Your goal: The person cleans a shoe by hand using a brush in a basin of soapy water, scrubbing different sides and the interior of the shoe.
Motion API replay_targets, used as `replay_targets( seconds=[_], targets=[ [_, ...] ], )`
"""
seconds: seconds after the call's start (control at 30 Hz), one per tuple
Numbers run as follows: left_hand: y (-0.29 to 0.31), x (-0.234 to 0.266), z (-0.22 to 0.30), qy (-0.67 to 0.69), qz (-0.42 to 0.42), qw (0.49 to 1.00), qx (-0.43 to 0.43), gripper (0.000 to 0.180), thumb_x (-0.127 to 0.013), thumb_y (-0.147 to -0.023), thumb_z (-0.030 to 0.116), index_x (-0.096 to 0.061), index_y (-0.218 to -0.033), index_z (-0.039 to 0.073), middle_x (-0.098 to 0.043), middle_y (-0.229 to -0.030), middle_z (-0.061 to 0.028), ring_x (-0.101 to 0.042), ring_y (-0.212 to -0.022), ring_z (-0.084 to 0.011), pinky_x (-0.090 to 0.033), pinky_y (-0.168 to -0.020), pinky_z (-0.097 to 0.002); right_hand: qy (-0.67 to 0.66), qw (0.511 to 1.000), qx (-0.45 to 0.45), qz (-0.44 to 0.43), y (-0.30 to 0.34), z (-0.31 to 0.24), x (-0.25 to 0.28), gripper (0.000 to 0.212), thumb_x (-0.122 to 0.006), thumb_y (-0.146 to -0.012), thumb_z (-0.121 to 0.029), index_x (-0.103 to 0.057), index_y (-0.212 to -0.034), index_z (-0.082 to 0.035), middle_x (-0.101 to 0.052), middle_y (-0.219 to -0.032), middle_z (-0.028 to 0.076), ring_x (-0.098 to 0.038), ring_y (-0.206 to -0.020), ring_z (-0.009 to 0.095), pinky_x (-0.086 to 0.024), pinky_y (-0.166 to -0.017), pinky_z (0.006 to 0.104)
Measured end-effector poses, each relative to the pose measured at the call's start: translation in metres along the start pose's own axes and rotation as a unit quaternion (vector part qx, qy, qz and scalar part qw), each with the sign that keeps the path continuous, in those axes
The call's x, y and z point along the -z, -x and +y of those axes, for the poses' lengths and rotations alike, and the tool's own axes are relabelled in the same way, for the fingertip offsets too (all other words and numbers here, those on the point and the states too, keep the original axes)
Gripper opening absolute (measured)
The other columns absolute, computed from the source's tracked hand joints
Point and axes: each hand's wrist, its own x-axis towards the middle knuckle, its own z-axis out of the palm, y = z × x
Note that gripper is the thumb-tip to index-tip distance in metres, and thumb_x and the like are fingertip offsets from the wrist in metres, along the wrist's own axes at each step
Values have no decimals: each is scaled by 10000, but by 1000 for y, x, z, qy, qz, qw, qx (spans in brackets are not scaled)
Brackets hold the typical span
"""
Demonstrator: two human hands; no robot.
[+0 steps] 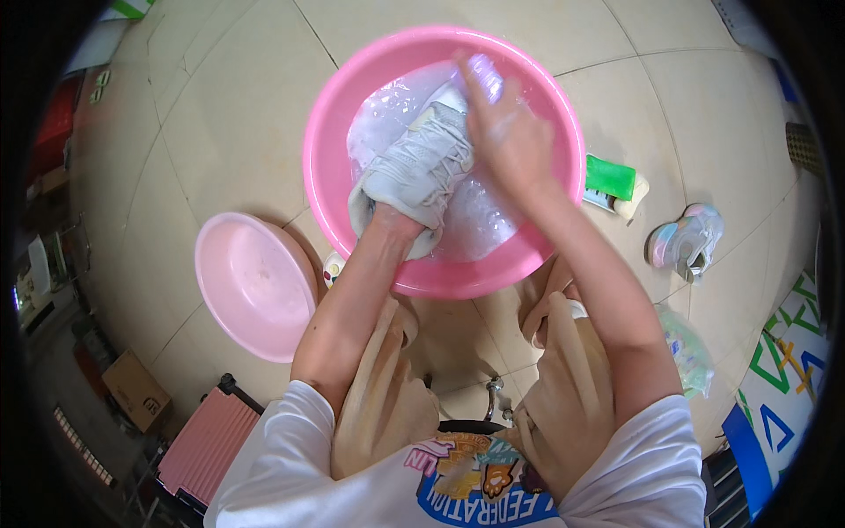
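My left hand [398,222] is pushed into the opening of a white lace-up sneaker [421,163] and holds it up from inside; its fingers are hidden. The sneaker's toe points away and to the right, over a pink basin [327,114] of cloudy, soapy water [480,216]. My right hand [510,132], somewhat blurred, grips what looks like a purple scrub brush [486,77] against the toe, with the index finger stretched along it. Palm and motion blur hide part of the brush.
A smaller pale pink basin [255,286] stands left. Right of the big basin lie a green bar-shaped item [611,178], a multicoloured sneaker [687,239] and a clear plastic bag [687,352]. A pink ribbed case [209,440] and a cardboard box [135,392] are at lower left.
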Motion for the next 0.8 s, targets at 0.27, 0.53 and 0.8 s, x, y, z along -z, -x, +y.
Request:
replay_targets(
  seconds=[0.27, 0.53, 0.8],
  targets=[
    [2, -2, -3, 108, -53, 993, -2, 489, -330, -1028, 234, -309, -1483, 57, -345, -1521, -124, -393, -1366, -284, -364, -1130, -402, 13, 997, 35, 62, -3, -1, -9, 697, -562, -861, -104, -349, -1489, -319, -538, -848, 170, -614, -525, 254, -486, -386, 400],
    [6, 18, -2, 212, -245, 946, 11, 517, -313, -1026, 244, -264, -1508, 65, -309, -1544, -129, -345, -1398, -283, -313, -1157, -422, 11, 999, 18, 41, -7, -1, -1, 719, -572, -841, -89, -360, -1483, -334, -545, -895, 176, -618, -579, 288, -502, -415, 400],
    [10, 3, 4, -194, 13, 979, -65, 532, -276, -1031, 268, -228, -1518, 61, -291, -1556, -111, -317, -1416, -292, -287, -1172, -422, -60, 994, -26, 85, -27, 0, -1, 686, -588, -868, -143, -358, -1491, -314, -569, -994, 251, -632, -569, 349, -534, -475, 448]
  ],
)
